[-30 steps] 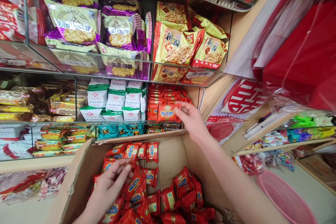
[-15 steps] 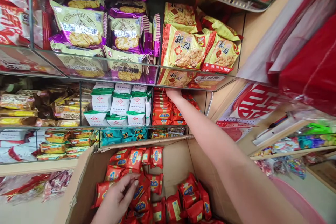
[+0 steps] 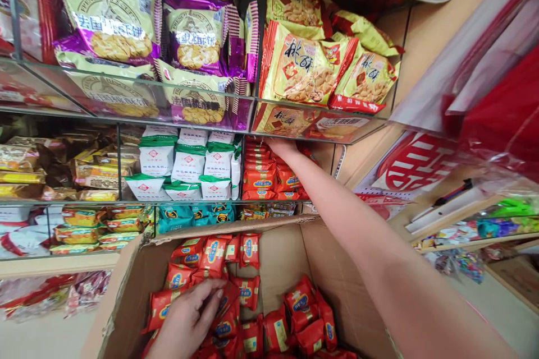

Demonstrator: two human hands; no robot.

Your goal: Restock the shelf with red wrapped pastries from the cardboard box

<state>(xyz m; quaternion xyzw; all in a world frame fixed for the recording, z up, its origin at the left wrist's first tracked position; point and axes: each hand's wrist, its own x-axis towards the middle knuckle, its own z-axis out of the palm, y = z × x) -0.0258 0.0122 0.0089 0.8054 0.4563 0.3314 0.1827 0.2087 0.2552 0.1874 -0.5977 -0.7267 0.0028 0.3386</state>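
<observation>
My left hand is inside the cardboard box, its fingers curled with thumb and forefinger close together at a red snack packet. Other red packets with blue labels lie loose around it in the box. My right hand reaches into a shelf compartment beneath the upper glass ledge. Stacked red packets fill that compartment beside the hand and below it. The fingers there are hidden by the shelf edge, so what they hold cannot be seen.
White-and-green packets stand left of the red stack. Above are purple biscuit packs and yellow-and-red biscuit packs behind a glass front. Teal packets sit lower down. Red and white plastic packaging hangs at the right.
The view has shifted slightly closer to the shelves. Both hands keep nearly the same places, the left in the box and the right in the compartment.
</observation>
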